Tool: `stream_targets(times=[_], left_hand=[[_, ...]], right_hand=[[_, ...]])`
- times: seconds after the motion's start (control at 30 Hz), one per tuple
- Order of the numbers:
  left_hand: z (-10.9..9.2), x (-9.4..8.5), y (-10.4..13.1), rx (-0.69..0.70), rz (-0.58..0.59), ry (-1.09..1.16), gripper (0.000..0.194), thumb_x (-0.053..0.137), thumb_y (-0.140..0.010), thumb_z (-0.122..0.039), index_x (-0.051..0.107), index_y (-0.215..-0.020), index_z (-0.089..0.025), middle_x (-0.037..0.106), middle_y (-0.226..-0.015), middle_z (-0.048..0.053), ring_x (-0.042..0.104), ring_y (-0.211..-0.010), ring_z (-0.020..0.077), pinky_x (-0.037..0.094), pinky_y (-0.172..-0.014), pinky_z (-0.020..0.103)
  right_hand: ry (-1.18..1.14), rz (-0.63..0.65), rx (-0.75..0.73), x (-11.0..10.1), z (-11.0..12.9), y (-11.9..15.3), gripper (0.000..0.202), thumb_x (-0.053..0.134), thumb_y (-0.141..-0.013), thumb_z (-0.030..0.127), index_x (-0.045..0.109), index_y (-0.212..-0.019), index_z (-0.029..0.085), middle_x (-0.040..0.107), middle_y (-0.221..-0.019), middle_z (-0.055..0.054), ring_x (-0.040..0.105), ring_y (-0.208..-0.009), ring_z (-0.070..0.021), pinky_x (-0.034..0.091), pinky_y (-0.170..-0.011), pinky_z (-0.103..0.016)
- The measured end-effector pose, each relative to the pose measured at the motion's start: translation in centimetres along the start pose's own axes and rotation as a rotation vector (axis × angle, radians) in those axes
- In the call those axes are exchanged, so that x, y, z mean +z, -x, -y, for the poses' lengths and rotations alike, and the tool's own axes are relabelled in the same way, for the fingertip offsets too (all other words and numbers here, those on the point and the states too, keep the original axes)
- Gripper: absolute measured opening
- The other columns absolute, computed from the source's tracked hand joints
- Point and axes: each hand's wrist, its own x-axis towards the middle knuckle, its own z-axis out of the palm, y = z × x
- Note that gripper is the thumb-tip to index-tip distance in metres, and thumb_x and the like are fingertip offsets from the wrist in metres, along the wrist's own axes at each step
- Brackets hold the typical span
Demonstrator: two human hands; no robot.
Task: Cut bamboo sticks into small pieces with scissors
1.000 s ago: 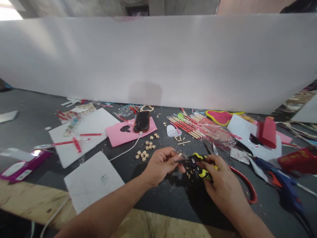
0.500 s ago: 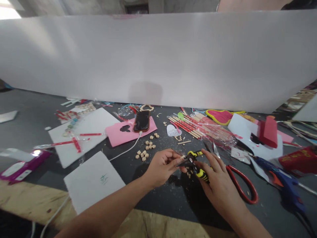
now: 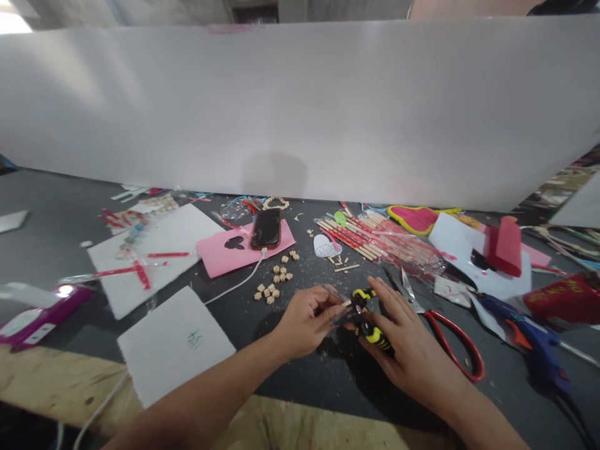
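Note:
My right hand (image 3: 398,331) is wrapped round the yellow-and-black handles of small pliers (image 3: 359,309), whose jaws point left. Pinched fingers of my left hand (image 3: 307,319) meet at the jaws, on a small thin piece too blurred to make out. A tiny pale wooden bit shows by the jaws. Little clusters of wooden pieces (image 3: 267,292) lie to the left of my hands. Beyond them are a heart-shaped paper (image 3: 327,245), a short stick (image 3: 347,268) and several red-and-natural sticks (image 3: 356,240), partly under clear plastic.
Red-handled scissors (image 3: 457,344) and a blue glue gun (image 3: 539,350) lie at right. A phone (image 3: 266,229) rests on pink paper (image 3: 215,253), its white cable running left. White sheets (image 3: 173,344) and a purple device (image 3: 44,315) are at left. A white panel (image 3: 300,112) stands behind.
The pliers have tilted slightly and their handles have shifted a little left with my right hand, uncovering more of the scissors. My left hand stays by the jaws. The view has shifted slightly.

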Motion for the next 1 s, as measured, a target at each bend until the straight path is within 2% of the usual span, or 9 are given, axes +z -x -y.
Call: stream_targets(times=[0.1,0.2,0.4,0.5,0.63,0.73,0.83,1.0], left_hand=[[-0.1,0.1,0.4,0.041,0.012,-0.001,0.028,0.048,-0.081,-0.035,0.063,-0.075,-0.012,0.056,-0.072,0.006,0.054,-0.069,0.014,0.042,-0.065,0.022],[-0.1,0.3,0.6,0.044,0.01,0.057,0.025,0.049,-0.081,-0.034,0.062,-0.076,-0.013,0.056,-0.073,0.005,0.054,-0.066,0.0127,0.042,-0.063,0.022],[-0.6,0.4,1.0,0.047,-0.01,0.053,0.025,0.05,-0.08,-0.032,0.062,-0.072,-0.012,0.055,-0.071,0.005,0.054,-0.065,0.0131,0.042,-0.062,0.022],[-0.9,0.4,1.2,0.016,-0.011,0.122,0.024,0.051,-0.08,-0.032,0.062,-0.07,-0.012,0.054,-0.071,0.005,0.055,-0.063,0.0127,0.042,-0.058,0.022],[-0.7,0.5,1.0,-0.047,-0.01,0.225,0.022,0.054,-0.078,-0.032,0.061,-0.068,-0.013,0.055,-0.07,0.004,0.057,-0.061,0.0131,0.043,-0.058,0.023],[-0.2,0.6,0.5,-0.045,0.003,0.211,0.021,0.059,-0.074,-0.03,0.06,-0.063,-0.012,0.056,-0.066,0.004,0.057,-0.062,0.0127,0.042,-0.06,0.022],[0.2,0.6,0.2,-0.055,0.007,0.25,0.019,0.061,-0.072,-0.028,0.058,-0.063,-0.011,0.055,-0.065,0.003,0.058,-0.061,0.0118,0.042,-0.059,0.021],[0.3,0.7,0.4,-0.09,0.013,0.265,0.015,0.062,-0.071,-0.026,0.057,-0.067,-0.012,0.057,-0.066,0.001,0.059,-0.06,0.0115,0.043,-0.059,0.02]], right_hand=[[-0.004,0.04,-0.058,-0.6,-0.1,-0.1,0.026,0.046,-0.081,0.031,0.054,-0.104,0.023,0.029,-0.139,-0.009,0.026,-0.127,-0.025,0.027,-0.099,-0.052],[-0.03,0.037,-0.067,-0.6,-0.1,-0.2,0.024,0.046,-0.081,0.028,0.053,-0.103,0.022,0.033,-0.136,-0.009,0.03,-0.125,-0.0231,0.029,-0.099,-0.05],[0.005,-0.01,-0.077,-0.3,0.4,-0.2,0.02,0.046,-0.075,0.016,0.052,-0.094,0.019,0.023,-0.142,-0.009,0.018,-0.13,-0.0236,0.029,-0.1,-0.047],[0.076,-0.066,-0.066,-0.8,1.0,0.1,0.024,0.046,-0.069,0.009,0.054,-0.09,0.017,0.023,-0.142,-0.01,0.018,-0.13,-0.0255,0.024,-0.102,-0.05],[0.139,-0.133,0.015,-1.1,1.9,0.9,0.02,0.051,-0.069,0.019,0.057,-0.088,0.018,0.032,-0.137,-0.01,0.02,-0.128,-0.0304,0.022,-0.102,-0.052],[0.101,-0.064,0.054,-0.7,2.1,1.4,0.029,0.05,-0.073,0.024,0.054,-0.101,0.02,0.036,-0.134,-0.01,0.028,-0.125,-0.0279,0.03,-0.098,-0.048],[0.012,0.024,0.104,-0.4,2.1,1.3,0.028,0.046,-0.078,0.029,0.054,-0.104,0.022,0.037,-0.132,-0.01,0.037,-0.119,-0.0254,0.036,-0.093,-0.045],[-0.002,0.051,0.134,-0.3,2.2,0.7,0.027,0.046,-0.079,0.04,0.056,-0.099,0.026,0.035,-0.134,-0.008,0.033,-0.118,-0.0292,0.038,-0.087,-0.05]])
